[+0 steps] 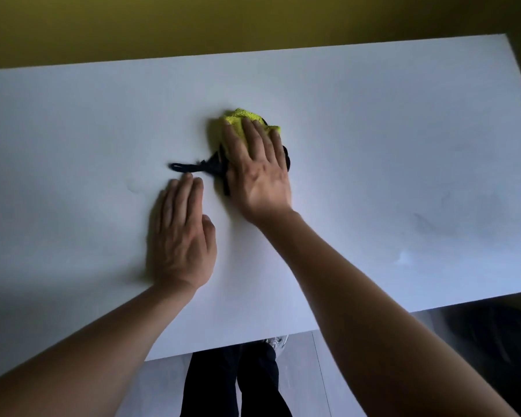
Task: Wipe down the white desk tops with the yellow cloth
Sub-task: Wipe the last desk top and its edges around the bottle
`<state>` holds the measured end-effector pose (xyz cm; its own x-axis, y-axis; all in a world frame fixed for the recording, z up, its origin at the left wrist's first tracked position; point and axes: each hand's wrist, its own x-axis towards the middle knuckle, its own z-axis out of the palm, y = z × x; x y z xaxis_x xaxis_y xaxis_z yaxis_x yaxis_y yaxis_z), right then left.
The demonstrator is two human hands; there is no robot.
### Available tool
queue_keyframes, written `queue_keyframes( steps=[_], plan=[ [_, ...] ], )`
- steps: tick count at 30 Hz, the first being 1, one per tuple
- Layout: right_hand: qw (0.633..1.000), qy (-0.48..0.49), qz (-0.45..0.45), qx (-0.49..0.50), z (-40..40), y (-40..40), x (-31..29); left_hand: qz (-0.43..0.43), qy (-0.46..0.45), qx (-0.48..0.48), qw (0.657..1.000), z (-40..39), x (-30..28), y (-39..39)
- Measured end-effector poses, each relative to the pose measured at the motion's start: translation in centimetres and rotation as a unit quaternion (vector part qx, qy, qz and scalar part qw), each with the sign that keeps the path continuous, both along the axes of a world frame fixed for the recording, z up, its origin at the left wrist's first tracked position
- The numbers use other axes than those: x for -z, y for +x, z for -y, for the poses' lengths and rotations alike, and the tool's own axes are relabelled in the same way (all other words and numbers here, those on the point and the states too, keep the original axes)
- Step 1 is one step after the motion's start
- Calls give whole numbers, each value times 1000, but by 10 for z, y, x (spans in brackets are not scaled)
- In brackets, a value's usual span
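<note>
The yellow cloth (239, 119), with dark trim and a dark strap (193, 167) trailing to its left, lies bunched near the middle of the white desk top (388, 152). My right hand (259, 173) presses flat on the cloth with fingers straight, covering most of it. My left hand (181, 236) rests flat on the bare desk just left of and nearer than the cloth, fingertips close to the strap's end.
A yellow-olive wall (193, 22) runs behind the desk's far edge. The desk's right end lies at the upper right. Below the near edge are a pale floor (163, 386), my dark trousers (238, 383) and a dark object (494, 335) at the right.
</note>
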<state>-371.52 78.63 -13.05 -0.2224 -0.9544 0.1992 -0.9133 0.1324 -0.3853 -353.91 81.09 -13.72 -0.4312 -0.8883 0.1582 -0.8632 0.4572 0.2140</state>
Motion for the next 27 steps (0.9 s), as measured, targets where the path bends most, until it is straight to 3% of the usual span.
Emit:
queue_keyframes(
  steps=[3, 9, 14, 16, 19, 23, 25, 27],
  plan=[
    [1000, -4, -12, -24, 0, -39, 6, 0, 0, -6, 1000, 3, -5, -4],
    [978, 23, -18, 208, -6, -172, 6, -12, -9, -10, 1000, 48, -16, -27],
    [941, 25, 0, 337, 9, -169, 0, 0, 3, -3, 1000, 92, -3, -47],
    [952, 27, -3, 305, 26, -133, 2, 1, 1, -6, 1000, 93, 2, -49],
    [993, 3, -11, 115, 57, -56, 6, -5, -15, -1, 1000, 92, 5, -46],
    [999, -6, -9, -43, 86, -31, 4, -13, -13, -2, 1000, 93, 3, -45],
    [999, 6, -25, -43, 88, -59, 9, -8, -6, -5, 1000, 92, 2, -45],
    [998, 18, -32, 47, 89, -106, 11, 8, -2, -8, 1000, 92, 0, -47]
  ],
)
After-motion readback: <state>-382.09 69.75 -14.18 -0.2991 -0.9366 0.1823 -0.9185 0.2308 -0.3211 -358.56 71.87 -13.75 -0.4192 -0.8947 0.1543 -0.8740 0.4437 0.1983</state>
